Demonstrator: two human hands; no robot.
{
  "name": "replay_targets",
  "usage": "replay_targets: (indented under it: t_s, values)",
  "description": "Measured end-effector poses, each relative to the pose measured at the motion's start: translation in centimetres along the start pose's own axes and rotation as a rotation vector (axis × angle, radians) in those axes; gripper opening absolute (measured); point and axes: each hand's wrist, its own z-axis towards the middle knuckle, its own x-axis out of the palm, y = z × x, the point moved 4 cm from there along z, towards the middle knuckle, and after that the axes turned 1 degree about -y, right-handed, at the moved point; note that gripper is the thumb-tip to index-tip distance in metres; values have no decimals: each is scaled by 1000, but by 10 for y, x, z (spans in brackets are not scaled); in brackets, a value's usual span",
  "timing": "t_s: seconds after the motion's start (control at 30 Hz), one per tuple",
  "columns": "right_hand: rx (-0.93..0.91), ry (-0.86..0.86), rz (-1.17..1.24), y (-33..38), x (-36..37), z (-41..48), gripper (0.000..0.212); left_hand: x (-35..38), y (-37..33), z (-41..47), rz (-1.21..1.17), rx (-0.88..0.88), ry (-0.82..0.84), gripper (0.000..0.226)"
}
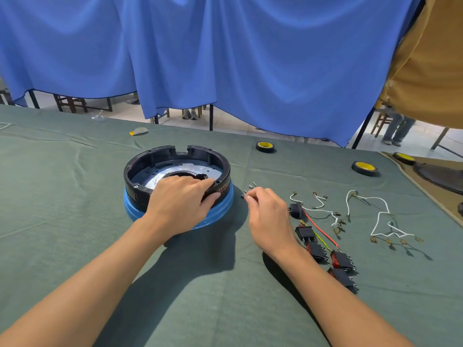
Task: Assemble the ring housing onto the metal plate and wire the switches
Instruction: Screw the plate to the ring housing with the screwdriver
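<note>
left hand: fingers curled over near rim of ring housing, thumb outside; housing rings metal plate on blue base | right hand: fingertips pinched together, apparently on a small screw | switches, wires lie further right

The near rim of the ring housing is covered by the left hand, whether a screw is pinched at the fingertips of the right hand is too small to be told, and a dark round object is cut off by the right edge.
</note>
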Motion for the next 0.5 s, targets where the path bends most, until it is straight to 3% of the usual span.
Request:
replay_targets:
  t_s: [0.17, 0.27, 0.5]
  values:
    - [107, 56, 175, 3, -17, 20, 8, -5, 27, 4, -152, 24, -15, 49]
    - [108, 134, 256, 12, -22, 36, 19, -2, 26, 18, -36, -2, 6, 58]
    - [-65, 245, 252, 40, -1, 67, 20, 5, 8, 12, 74, -76, -71, 42]
